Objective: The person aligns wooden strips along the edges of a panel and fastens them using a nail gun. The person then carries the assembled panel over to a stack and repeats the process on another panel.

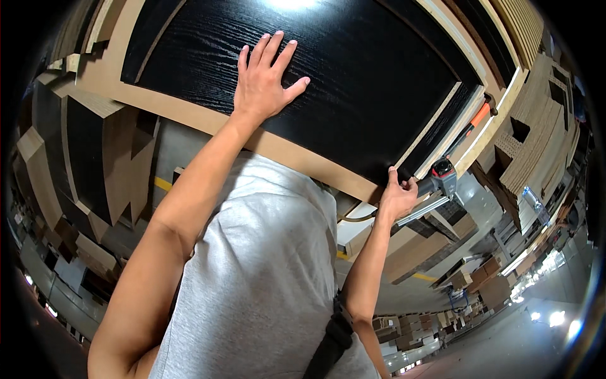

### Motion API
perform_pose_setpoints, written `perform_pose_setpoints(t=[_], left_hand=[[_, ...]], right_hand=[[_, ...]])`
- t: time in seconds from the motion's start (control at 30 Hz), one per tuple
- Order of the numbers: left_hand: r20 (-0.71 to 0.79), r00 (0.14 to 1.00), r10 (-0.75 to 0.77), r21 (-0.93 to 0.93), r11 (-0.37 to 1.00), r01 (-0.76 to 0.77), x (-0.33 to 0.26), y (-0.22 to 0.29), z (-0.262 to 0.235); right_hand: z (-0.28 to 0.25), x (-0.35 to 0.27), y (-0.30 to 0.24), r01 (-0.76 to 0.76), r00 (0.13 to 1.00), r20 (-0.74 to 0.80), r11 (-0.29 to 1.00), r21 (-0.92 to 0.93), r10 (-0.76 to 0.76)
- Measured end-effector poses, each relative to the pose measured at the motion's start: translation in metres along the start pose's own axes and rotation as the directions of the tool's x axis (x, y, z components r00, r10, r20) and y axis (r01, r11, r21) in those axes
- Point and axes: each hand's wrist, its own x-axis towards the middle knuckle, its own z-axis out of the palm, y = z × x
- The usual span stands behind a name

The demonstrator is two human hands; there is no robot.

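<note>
A black wood-grain panel (328, 107) lies on a brown board (309, 161) in front of me. My left hand (260, 85) rests flat on the panel, fingers spread and thumb out. At the panel's near right corner is my right hand (399, 194), its thumb and curled fingers at the near end of a narrow black wood strip (439, 126) with a pale edge. Part of that grip is hidden. Just right of this hand lies a dark power tool (444, 178) with a grey and red head. Beyond it, a hammer with an orange-and-black handle (480, 115) lies along the strips.
Pale wood strips (467, 155) run along the right side of the board. Stacked boards (536, 139) stand farther right, and dark and brown panels (88, 151) to the left. A hose (356, 218) hangs below the board's near edge. Bright lamps shine at lower right.
</note>
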Motion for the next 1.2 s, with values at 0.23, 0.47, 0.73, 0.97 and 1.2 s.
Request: perform_pose_setpoints(t=[0.23,0.47,0.73,0.97,1.2], left_hand=[[-0.016,1.000,0.014,0.015,1.000,-0.014,0.002,0.001,0.002],[-0.016,1.000,0.016,0.030,0.999,-0.015,0.001,-0.002,0.001],[-0.017,0.999,0.040,0.027,0.999,-0.039,0.000,0.005,-0.003],[0.040,0.999,-0.003,-0.060,0.998,0.005,0.000,0.003,-0.005],[0.598,0.753,0.275,-0.736,0.559,0.381,0.007,0.152,-0.058]], right_hand=[[-0.003,0.001,-0.006,0.017,1.000,-0.019,1.000,-0.006,-0.017],[-0.024,-0.003,0.005,0.137,0.985,-0.110,0.989,0.057,-0.130],[-0.016,0.025,0.049,0.043,0.967,-0.252,0.996,0.072,-0.024],[-0.037,0.034,0.066,-0.119,0.987,-0.083,0.978,0.169,0.134],[-0.085,-0.043,0.033,0.187,0.975,-0.201,0.841,0.507,-0.095]])
